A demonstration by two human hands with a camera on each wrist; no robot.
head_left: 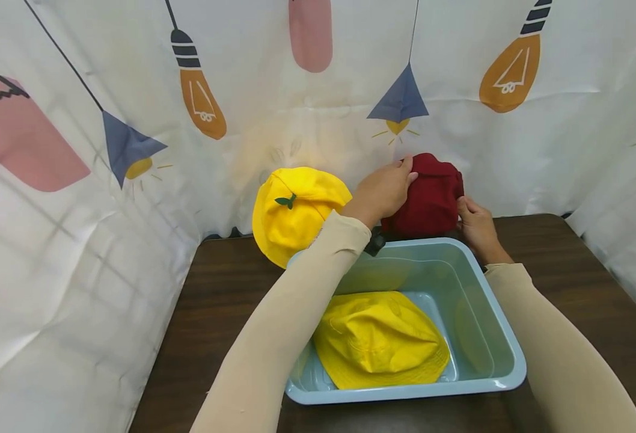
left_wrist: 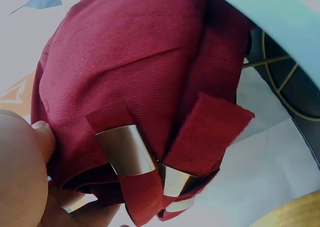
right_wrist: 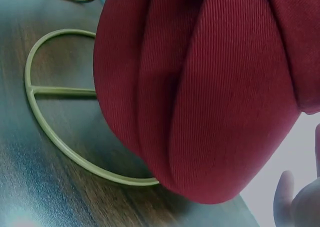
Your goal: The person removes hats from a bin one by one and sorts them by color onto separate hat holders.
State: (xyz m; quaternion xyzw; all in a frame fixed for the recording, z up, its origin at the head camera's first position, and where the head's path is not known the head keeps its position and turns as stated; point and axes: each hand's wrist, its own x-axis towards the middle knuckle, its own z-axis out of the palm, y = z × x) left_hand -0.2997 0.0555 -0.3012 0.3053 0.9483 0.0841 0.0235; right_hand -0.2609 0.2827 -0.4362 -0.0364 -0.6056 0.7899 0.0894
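A dark red cap [head_left: 430, 195] is held up behind the basin, between both hands. My left hand [head_left: 385, 187] pinches its upper left edge; in the left wrist view the thumb lies outside the cloth with other fingers behind it. Two fabric straps with metal buckles [left_wrist: 126, 150] hang from the cap near these fingers. My right hand [head_left: 479, 227] grips the cap's right edge. Below the cap, the right wrist view shows a gold wire ring base [right_wrist: 60, 146] standing on the table.
A light blue basin [head_left: 504, 337] stands in front, with a yellow bucket hat [head_left: 380, 343] lying inside. Behind its left corner is another yellow hat [head_left: 296, 210] with a green sprout. A patterned curtain [head_left: 307, 114] hangs behind the dark wooden table [head_left: 226, 288].
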